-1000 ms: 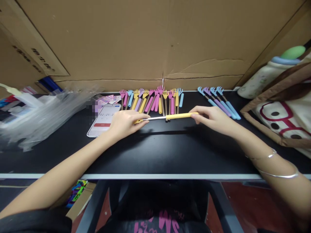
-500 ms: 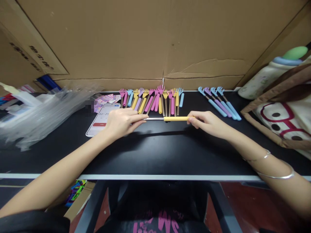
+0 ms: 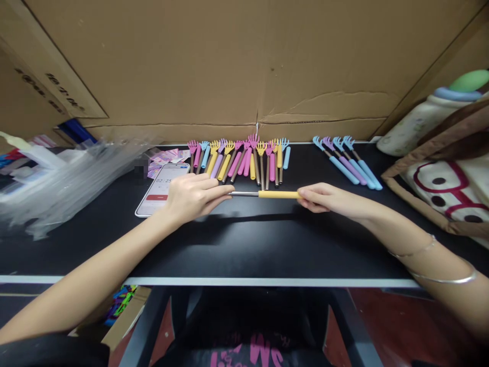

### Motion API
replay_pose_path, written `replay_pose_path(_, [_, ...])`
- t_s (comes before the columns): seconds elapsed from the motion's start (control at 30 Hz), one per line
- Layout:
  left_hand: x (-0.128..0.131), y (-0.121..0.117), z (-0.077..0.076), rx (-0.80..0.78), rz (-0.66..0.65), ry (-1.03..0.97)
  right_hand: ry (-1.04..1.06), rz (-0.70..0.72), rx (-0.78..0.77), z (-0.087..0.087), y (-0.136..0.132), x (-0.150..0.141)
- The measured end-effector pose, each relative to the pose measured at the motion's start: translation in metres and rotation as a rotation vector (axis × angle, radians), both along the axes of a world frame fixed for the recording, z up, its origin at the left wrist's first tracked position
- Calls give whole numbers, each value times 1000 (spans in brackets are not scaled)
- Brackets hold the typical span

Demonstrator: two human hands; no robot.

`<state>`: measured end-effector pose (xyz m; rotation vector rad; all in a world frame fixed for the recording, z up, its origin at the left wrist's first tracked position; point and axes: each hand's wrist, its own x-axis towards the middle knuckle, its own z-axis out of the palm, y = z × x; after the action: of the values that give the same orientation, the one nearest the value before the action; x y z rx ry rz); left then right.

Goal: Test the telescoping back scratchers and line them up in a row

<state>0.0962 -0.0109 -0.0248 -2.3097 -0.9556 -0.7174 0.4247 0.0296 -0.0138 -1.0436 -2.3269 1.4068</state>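
A back scratcher with a yellow handle (image 3: 279, 194) and a thin metal rod (image 3: 246, 194) is held level above the black table. My left hand (image 3: 193, 196) pinches the rod's left end; whatever sits at that end is hidden by the fingers. At the other side, my right hand (image 3: 319, 198) has the end of the yellow handle between thumb and fingers. Just behind lies a row of loose hand-shaped claws on rods and coloured handles (image 3: 247, 162) in pink, yellow, purple and blue. Several blue and purple back scratchers (image 3: 345, 169) lie side by side farther right.
A phone (image 3: 147, 206) with a timer on its screen lies beside my left hand. Clear plastic bags (image 3: 69, 188) cover the table's left part. On the right stand a fabric bag (image 3: 424, 204) and a leaning bottle (image 3: 410, 122). A cardboard wall (image 3: 229, 66) closes off the back.
Both hands have come slightly nearer to me with the back scratcher, and the right hand has shifted a little right. The grips look the same.
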Motion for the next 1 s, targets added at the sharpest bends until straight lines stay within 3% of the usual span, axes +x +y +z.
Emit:
replay_pose_path(0.2, [2, 0, 1, -42, 17, 12, -8, 21, -15, 4, -5, -3])
replay_pose_path(0.4, [1, 5, -4, -156, 29, -15, 15, -42, 93, -7, -1, -6])
replay_pose_path(0.6, [0, 8, -11, -213, 3, -84, -12, -140, 372, -9, -8, -12])
replay_pose_path(1.0, [4, 5, -15, -596, 6, -219, -159, -46, 863, -1, -13, -8])
